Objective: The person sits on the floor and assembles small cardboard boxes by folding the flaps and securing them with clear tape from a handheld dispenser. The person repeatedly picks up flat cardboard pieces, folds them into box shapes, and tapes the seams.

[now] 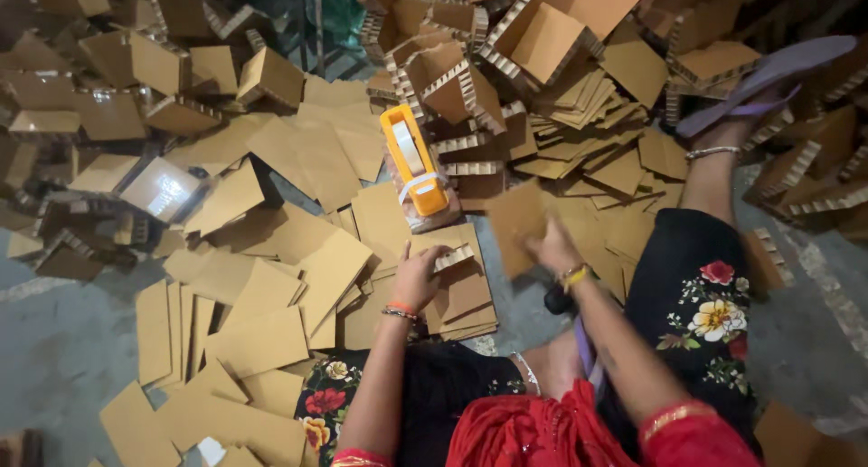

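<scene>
Red sleeves nearest, left hand pinches a light, stiff honeycomb-edged cardboard piece below the orange tape dispenser, right hand grips a flat cardboard sheet by its edge.

Cardboard sheets plain tan-brown; corner pieces tan with pale ribbed honeycomb edges. Tape dispenser bright orange, white strap. Floor grey. Garment black, printed with red and white flowers, green leaves. Scarf red; cuffs gold-trimmed. Sandal lilac. Bangles orange and silver.
</scene>
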